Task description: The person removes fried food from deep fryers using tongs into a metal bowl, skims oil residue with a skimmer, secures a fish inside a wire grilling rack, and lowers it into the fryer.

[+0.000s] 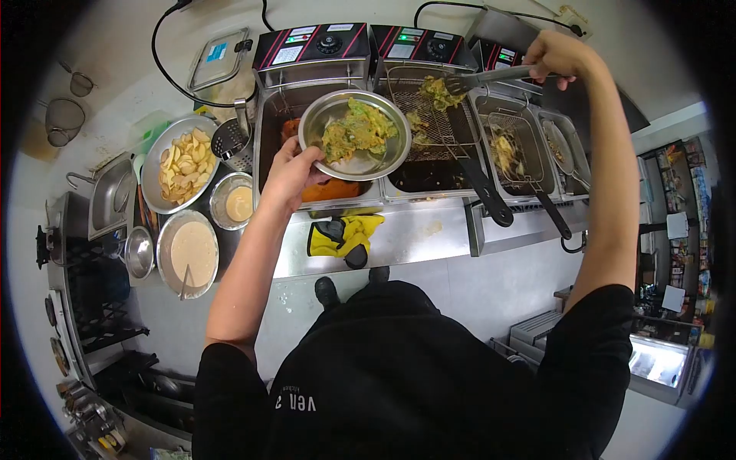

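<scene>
My left hand [290,175] grips the near left rim of a steel bowl [383,162], tilted over the left fryer's front. Inside the bowl lies a heap of green-and-yellow battered food [359,132]. My right hand [556,57] is closed on the far end of grey slotted tongs [498,75]. The tongs' head touches a clump of the same green battered food [438,93] at the back of a wire fry basket [441,130]. That basket rests over the middle fryer [414,182], with its black handle [487,192] pointing at me. A smaller piece sits in the basket's left side.
Left of the fryers stand a bowl of sliced potatoes [186,165], a batter bowl [192,249] with a utensil in it, and a smaller sauce bowl [236,201]. Another fry basket [506,149] is at right. A yellow-black cloth [356,230] lies in front on the steel ledge.
</scene>
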A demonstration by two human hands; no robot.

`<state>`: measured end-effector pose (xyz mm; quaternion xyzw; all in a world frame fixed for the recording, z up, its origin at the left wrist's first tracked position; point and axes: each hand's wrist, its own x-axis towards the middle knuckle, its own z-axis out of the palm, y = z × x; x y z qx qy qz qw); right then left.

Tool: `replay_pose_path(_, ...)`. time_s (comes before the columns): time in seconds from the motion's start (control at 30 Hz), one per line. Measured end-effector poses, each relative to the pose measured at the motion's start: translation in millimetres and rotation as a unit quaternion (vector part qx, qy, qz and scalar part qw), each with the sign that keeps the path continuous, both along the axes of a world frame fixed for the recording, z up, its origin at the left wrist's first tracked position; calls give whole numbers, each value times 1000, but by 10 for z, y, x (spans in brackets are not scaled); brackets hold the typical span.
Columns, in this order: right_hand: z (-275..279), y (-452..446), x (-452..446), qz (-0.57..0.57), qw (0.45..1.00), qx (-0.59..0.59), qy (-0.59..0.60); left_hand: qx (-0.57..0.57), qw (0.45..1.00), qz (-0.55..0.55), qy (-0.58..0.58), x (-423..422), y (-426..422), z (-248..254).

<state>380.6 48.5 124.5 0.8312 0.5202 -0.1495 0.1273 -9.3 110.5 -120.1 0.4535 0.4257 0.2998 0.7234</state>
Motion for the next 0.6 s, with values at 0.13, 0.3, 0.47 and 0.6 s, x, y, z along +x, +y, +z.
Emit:
replay_pose_path(0.13, 416, -328, -114, 16, 998, 47, 38, 8, 1000, 6, -24, 125, 47, -9)
replay_pose_path(0.3, 627, -486, -173, 87, 987, 102, 94, -7, 1000, -12, 0, 210, 75, 45)
replay_pose_path(0.47, 264, -323, -415, 89, 981, 39, 167, -10, 999, -16, -31, 307, 53, 59)
replay_pose_path(0.6, -97, -282, 149, 21, 978, 41, 202, -16, 1000, -4, -25, 265, -1, 81)
